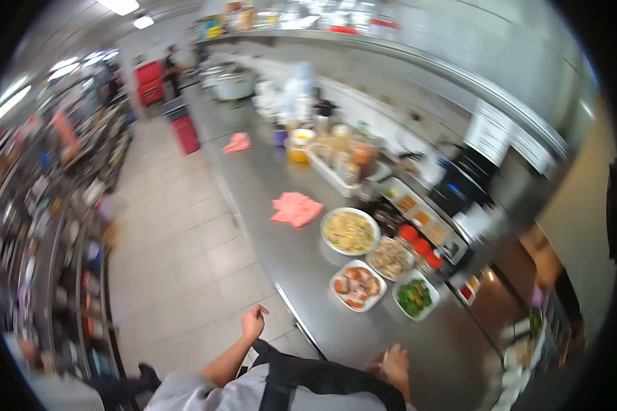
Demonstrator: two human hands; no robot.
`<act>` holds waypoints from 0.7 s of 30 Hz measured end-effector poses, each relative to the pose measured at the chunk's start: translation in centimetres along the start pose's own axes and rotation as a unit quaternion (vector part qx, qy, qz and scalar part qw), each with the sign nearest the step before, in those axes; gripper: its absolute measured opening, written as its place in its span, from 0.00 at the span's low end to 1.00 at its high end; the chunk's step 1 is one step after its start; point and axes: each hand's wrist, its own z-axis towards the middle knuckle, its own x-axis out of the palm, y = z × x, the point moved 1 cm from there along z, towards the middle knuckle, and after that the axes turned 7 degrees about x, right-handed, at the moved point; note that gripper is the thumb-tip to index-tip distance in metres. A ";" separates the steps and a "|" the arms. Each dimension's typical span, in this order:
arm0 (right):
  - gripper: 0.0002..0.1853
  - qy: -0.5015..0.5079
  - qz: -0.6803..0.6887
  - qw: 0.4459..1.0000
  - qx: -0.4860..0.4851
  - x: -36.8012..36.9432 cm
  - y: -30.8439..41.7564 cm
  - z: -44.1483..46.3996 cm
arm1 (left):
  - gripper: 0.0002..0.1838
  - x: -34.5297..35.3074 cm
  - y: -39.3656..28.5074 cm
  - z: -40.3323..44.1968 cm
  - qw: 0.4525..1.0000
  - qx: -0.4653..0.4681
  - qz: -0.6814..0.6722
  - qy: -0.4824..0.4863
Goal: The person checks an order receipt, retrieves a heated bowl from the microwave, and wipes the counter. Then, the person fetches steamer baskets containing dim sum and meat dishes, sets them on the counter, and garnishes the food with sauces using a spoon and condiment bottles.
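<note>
Head view: the bare left hand (255,319) hangs loosely open off the front edge of the grey steel worktop (255,179); the bare right hand (395,364) is over it, too blurred to tell whether its fingers are closed. Near it sit a square white bowl of orange-and-pale pieces (357,285) and a white bowl of leafy greens (415,296), best handled by their outer rims

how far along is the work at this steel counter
Four white dishes look already filled, with greens, orange pieces, pale pieces and a yellowish mix. Nothing shows in the left hand, beside the counter; the right hand is too blurred to tell. What remains can't be settled: the dishes are uncovered, and two pink cloths lie crumpled.
</note>
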 end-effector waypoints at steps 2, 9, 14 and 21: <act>0.27 0.041 0.010 0.999 -0.024 2.8 -2.8 2.6 | 0.13 0.0 5.1 -2.6 0.987 -0.063 0.127 0.075; 0.30 0.022 -0.064 0.978 -0.197 -0.2 8.2 -0.2 | 0.16 6.7 24.3 -12.2 0.936 -0.182 0.149 0.264; 0.38 -0.009 -0.144 0.970 -0.194 2.7 6.2 3.4 | 0.20 7.3 23.2 -14.6 0.944 -0.177 0.076 0.267; 0.30 0.248 -0.135 0.893 -0.351 0.4 18.4 1.1 | 0.18 7.5 28.1 -9.8 0.898 -0.265 0.001 0.352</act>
